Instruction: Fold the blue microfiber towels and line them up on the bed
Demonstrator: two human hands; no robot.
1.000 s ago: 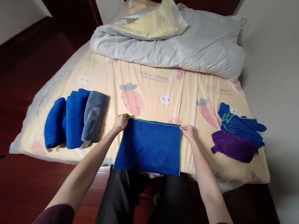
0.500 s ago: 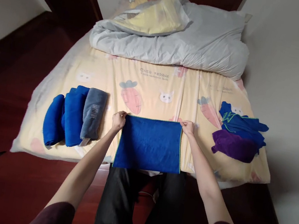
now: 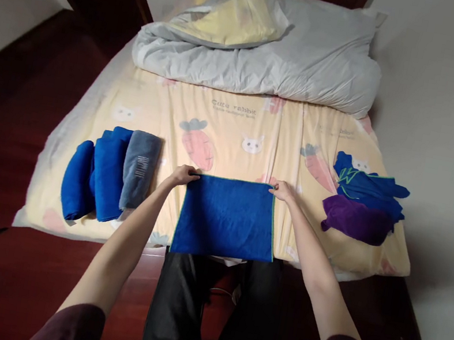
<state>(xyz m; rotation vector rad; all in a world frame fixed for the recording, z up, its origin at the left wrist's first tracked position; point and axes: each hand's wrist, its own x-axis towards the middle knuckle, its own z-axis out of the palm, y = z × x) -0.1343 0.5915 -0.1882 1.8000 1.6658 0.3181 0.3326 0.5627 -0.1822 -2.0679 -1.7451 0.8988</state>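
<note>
A blue towel [image 3: 227, 217] with green edging lies spread flat on the near edge of the bed, its lower edge reaching the side by my legs. My left hand [image 3: 184, 175] pinches its far left corner. At the far right corner, my right hand [image 3: 282, 191] grips the same edge between thumb and fingers. Left of the towel sit rolled or folded blue towels [image 3: 107, 175] and a grey towel [image 3: 140, 171] with pale stitched lines. To the right lie a crumpled purple towel [image 3: 356, 221] and crumpled blue towels [image 3: 371, 186] with green trim.
The bed [image 3: 235, 122] has a yellow sheet printed with carrots and rabbits. A grey quilt [image 3: 317, 57] is bunched at the head, with a yellow pillow [image 3: 240, 17] on it. A white wall [image 3: 442, 143] stands at the right, and dark red floor [image 3: 3, 142] at the left.
Both hands have shifted slightly inward along the towel's far edge, the left one turning more across the corner. The view has tilted a little; the towel stays in place.
</note>
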